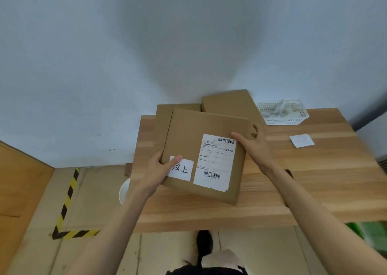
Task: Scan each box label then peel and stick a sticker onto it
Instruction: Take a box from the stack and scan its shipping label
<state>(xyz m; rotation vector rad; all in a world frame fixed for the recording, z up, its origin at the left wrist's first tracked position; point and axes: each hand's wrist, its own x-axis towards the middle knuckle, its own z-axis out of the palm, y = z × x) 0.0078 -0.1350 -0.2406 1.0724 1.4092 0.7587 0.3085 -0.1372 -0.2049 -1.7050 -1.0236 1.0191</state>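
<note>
You are holding a flat cardboard box [207, 155] tilted above the wooden counter [293, 180], near its left edge. Your left hand [161, 170] is gripping the box's near-left corner, thumb pressing on a white sticker [184, 170] with handwritten characters. Your right hand [254, 145] is grasping the far-right edge, thumb lying on top beside the shipping label [215, 161], fingers curling round the rim.

The sticker is already sitting on this box, just left of the label, so this one is looking finished, judging by what lies on it. Two more boxes [228, 103] are waiting at the back of the counter, against the wall. A white basket [281, 112] and a loose paper square [301, 140] are lying to the right.

Handling note: the box is looking light and stiff, thin enough to flex if squeezed mid-panel. You are better off taking it by opposite edges or corners, as now. The label's lower right corner is looking torn; keep thumbs off it
</note>
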